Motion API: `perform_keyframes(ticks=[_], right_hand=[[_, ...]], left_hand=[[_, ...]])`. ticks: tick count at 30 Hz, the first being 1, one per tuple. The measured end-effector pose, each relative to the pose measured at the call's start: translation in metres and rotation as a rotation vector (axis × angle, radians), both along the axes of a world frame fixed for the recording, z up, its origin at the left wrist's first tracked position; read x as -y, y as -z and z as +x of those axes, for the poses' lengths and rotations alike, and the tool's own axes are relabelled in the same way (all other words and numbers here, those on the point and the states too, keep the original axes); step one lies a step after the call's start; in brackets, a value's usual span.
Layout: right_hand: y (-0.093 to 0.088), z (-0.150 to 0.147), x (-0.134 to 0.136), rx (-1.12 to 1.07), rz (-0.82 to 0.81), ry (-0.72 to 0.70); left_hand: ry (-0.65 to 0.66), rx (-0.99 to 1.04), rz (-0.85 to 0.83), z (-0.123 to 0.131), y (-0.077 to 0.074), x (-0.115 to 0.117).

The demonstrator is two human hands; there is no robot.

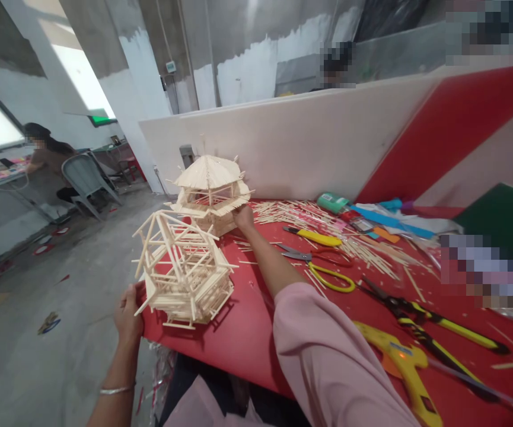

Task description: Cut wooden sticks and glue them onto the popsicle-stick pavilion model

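Note:
Two models built of thin wooden sticks stand on the red table [247, 332]. The nearer one is an open-frame stick structure [182, 270] at the table's left edge; my left hand [128, 311] grips its lower left side with fingers closed. Behind it stands a stick pavilion with a pointed roof [212, 190]. My right hand [242, 217], arm stretched forward, holds the pavilion at its lower right edge under the roof eave.
Loose sticks [309, 216] lie scattered across the table's middle. Yellow-handled scissors [322, 270], a yellow cutter [316, 237], yellow pliers [434, 323] and a yellow glue gun [407, 367] lie to the right. A white board [309, 142] backs the table. A person sits far left.

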State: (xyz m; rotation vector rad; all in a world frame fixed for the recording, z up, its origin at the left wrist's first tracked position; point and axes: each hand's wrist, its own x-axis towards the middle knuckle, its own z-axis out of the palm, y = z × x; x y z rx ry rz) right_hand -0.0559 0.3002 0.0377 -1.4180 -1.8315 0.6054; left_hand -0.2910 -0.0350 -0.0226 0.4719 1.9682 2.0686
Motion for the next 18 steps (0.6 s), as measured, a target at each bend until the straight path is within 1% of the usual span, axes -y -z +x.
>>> perform_keyframes(ticks=[6,11,15,18], right_hand=[[0.002,0.005,-0.013,0.039,0.026,-0.027],[0.000,0.005,-0.020,0.083,0.030,-0.025],[-0.005,0.005,-0.019,0.130,0.015,-0.040],[-0.012,0.009,-0.012,0.169,-0.002,-0.046]], left_hand=[[-0.008,0.048,0.029,0.004,-0.003,0.001],[-0.029,0.052,0.007,0.010,-0.011,-0.001],[-0.032,0.056,-0.022,0.017,-0.021,-0.001],[-0.015,0.041,-0.052,0.019,-0.023,-0.001]])
